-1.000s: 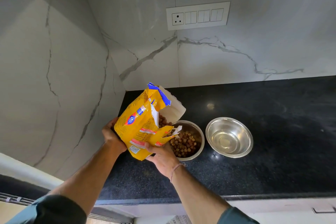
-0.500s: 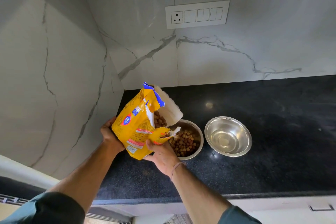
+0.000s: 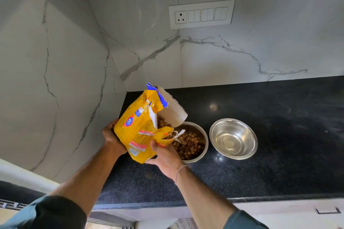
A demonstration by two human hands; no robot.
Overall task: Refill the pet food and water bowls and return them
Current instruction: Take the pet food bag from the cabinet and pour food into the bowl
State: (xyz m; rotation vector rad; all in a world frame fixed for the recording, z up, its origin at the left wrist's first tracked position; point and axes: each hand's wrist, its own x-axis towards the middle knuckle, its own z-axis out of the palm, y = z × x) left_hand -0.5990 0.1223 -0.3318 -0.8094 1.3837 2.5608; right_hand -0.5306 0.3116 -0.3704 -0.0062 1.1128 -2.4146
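A yellow pet food bag (image 3: 138, 128) with a torn blue top is tilted over a steel food bowl (image 3: 202, 151) holding brown kibble (image 3: 189, 146). Kibble shows in the bag's open mouth right above the bowl's left rim. My left hand (image 3: 109, 136) holds the bag's back side, and my right hand (image 3: 164, 156) grips its lower front, thumb on the yellow face. To the right, a second steel bowl (image 3: 233, 138) stands apart on the black counter (image 3: 279, 154) with what looks like clear water in its bottom.
White marble walls meet in a corner just behind and left of the bag. A switch and socket panel (image 3: 202, 14) sits on the back wall. The counter's front edge (image 3: 260, 198) runs below my arms, with a drawer handle (image 3: 326, 211) at the lower right.
The bag has stayed tilted over the food bowl, with its open mouth lifting slightly. Both hands keep their hold. The bowls have not moved.
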